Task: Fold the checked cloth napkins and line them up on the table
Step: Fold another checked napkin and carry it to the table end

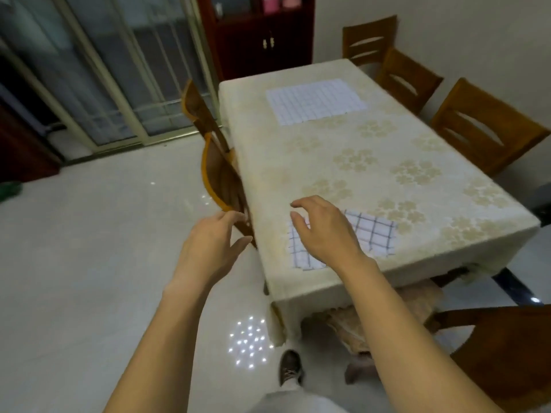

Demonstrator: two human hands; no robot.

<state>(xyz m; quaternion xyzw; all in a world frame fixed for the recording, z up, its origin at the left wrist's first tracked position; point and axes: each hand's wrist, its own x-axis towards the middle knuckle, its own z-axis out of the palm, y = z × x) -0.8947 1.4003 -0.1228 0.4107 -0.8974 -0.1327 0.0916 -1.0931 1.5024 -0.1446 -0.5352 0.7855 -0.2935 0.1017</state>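
Note:
A folded white napkin with dark checks (372, 234) lies on the near left corner of the table (387, 162). My right hand (325, 231) hovers over its left part with relaxed fingers and holds nothing. My left hand (211, 248) is off the table's left edge, above the floor, fingers loosely spread and empty. A larger white napkin with fine checks (316, 101) lies spread flat at the far end of the table.
A cream flowered tablecloth covers the table. Wooden chairs stand on the left (220, 177), along the right side (483, 135) and at the near right (507, 353). A dark cabinet (262, 34) and glass sliding doors (98, 70) are behind. My foot (290, 368) is on the tiled floor.

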